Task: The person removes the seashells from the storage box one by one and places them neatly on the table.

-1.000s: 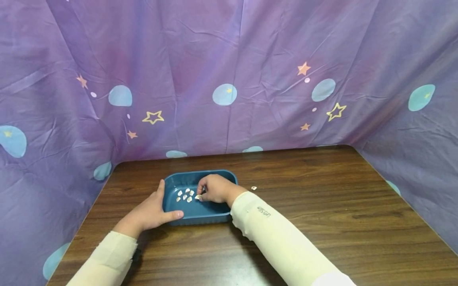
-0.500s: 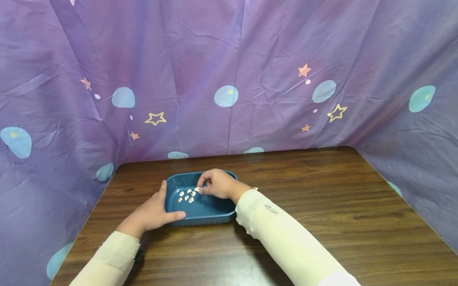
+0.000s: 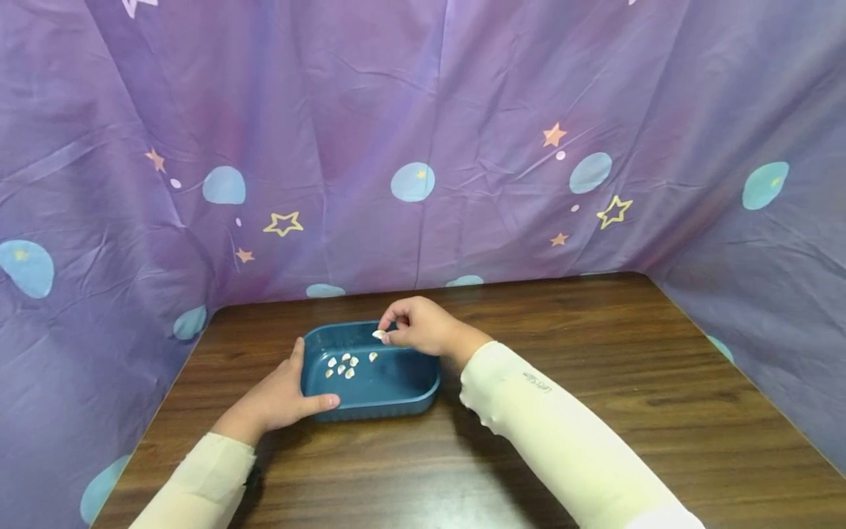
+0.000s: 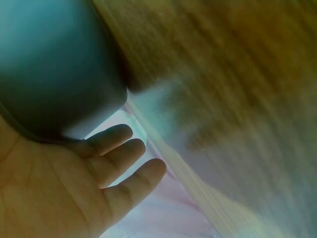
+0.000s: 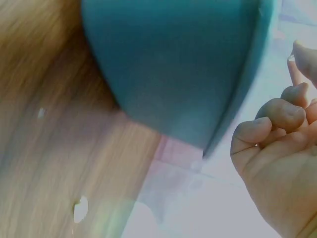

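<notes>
In the head view my left hand (image 3: 274, 393) rests against the near left corner of a blue rectangular tray (image 3: 377, 411), thumb across its front rim. The left wrist view shows several fingers of that hand extended beside the tray (image 4: 54, 64). Thumb and fingertips of my right hand (image 3: 426, 327) pinch a small white shell (image 3: 379, 334) over the tray's back part. Several white shells (image 3: 341, 369) lie grouped on the left of the tray floor. Another shell (image 3: 373, 357) lies apart, below the pinched one. In the right wrist view the right hand's (image 5: 282, 153) other fingers are curled.
A white shell (image 5: 80, 209) lies on the brown wood-grain table (image 3: 581, 367) beyond the tray, with a smaller pale bit (image 5: 41, 113) nearby, blurred. A purple patterned curtain (image 3: 350, 139) hangs behind the table's far edge and along both sides.
My right hand has risen and moved back and right, holding a shell. One shell now shows apart on the tray floor. The table shell is hidden in the head view. The left hand stays put.
</notes>
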A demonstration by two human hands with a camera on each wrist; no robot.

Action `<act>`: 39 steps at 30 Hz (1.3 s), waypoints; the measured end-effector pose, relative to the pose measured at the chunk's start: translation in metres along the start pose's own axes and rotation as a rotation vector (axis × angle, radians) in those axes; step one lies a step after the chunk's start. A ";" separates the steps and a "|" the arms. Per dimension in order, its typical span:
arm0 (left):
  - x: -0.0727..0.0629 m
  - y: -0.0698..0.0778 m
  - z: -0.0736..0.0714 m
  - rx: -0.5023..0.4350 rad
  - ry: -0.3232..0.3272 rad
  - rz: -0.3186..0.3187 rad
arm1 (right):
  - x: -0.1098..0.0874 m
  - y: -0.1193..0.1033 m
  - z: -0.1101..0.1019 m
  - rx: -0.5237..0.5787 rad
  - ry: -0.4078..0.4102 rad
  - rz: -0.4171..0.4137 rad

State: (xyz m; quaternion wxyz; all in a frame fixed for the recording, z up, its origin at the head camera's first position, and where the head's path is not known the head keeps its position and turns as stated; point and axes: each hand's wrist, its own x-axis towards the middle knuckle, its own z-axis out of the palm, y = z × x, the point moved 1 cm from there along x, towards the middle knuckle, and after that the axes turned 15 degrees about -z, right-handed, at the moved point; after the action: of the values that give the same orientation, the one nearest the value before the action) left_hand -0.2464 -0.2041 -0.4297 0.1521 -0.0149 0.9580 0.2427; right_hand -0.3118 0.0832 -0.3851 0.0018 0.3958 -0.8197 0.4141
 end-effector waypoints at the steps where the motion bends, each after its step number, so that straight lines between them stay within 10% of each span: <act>1: 0.000 0.000 0.000 0.002 -0.001 -0.002 | -0.002 0.000 -0.003 0.003 0.007 0.000; 39: 0.000 0.000 0.000 0.006 -0.018 -0.008 | -0.093 0.071 -0.085 -0.202 0.028 0.202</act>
State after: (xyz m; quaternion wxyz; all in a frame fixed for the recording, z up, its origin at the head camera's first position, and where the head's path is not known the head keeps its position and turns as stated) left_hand -0.2464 -0.2042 -0.4298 0.1620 -0.0162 0.9572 0.2394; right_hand -0.3219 0.2251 -0.4083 0.0114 0.3030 -0.8929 0.3330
